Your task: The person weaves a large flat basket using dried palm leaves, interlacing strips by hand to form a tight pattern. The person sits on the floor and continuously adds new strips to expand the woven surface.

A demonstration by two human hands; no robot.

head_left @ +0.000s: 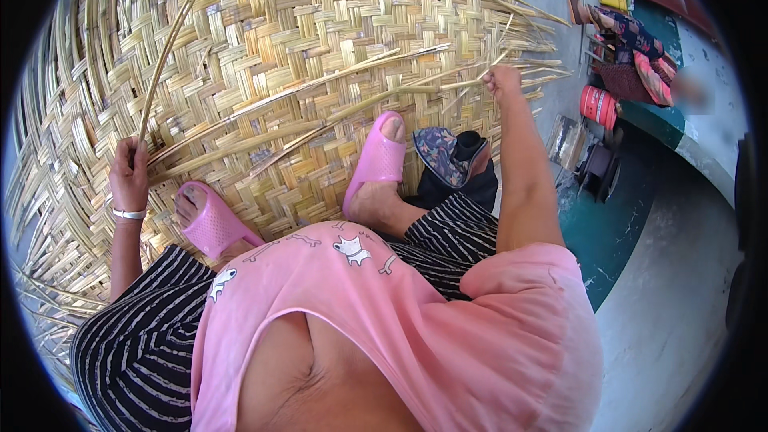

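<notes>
Squatting on a large woven mat [304, 40] in pink slippers [381, 162], the person works its bamboo strips. At the mat's right fringe, the right hand [502, 80] is closed around a long loose strip [352, 108] lying slantwise across the weave. Near the mat's left side, the left hand [130, 174] pinches a thin upright strip [170, 44]. Beside the mat's right edge lies a dark patterned cloth bag [452, 162].
</notes>
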